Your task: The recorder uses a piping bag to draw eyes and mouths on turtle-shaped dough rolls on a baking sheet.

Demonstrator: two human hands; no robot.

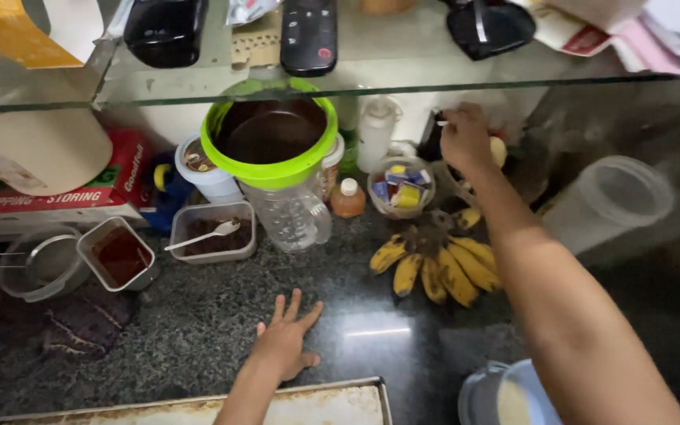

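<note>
a: starting at the far left, what's on the dark speckled counter (198, 315)?

b: a round clear container (41, 267) sits at the left edge, and just beside it a square tub with reddish-brown paste (120, 256). next comes a rectangular tub (214, 232) of something dark, with a white spoon (202, 234) resting across it.

a: and the left hand?

b: the left hand (283, 342) lies flat on the counter, palm down, fingers spread, gripping nothing. a pale metal tray (332, 403) is just below it at the bottom edge, touching or nearly touching the wrist.

a: what stands behind it?

b: a clear plastic jar (289, 212), and on top of it a green-rimmed bowl (271, 130) with a dark inside. right of that, a small orange-capped bottle (348, 198), a white bottle (375, 134), and a round clear tub of small coloured packets (401, 187).

a: the bananas?

b: a bunch of ripe yellow bananas (434, 264) lies on the counter, right of centre, under the reaching forearm.

a: and the right hand?

b: the right hand (464, 138) reaches to the back, under the glass shelf (403, 79), fingers pinched closed on a small thin white thing (442, 123); i cannot tell what it is. it sits among dark jars behind the packet tub.

a: further right?

b: a frosted clear container (607, 205) lies on its side, well apart from the hand.
</note>
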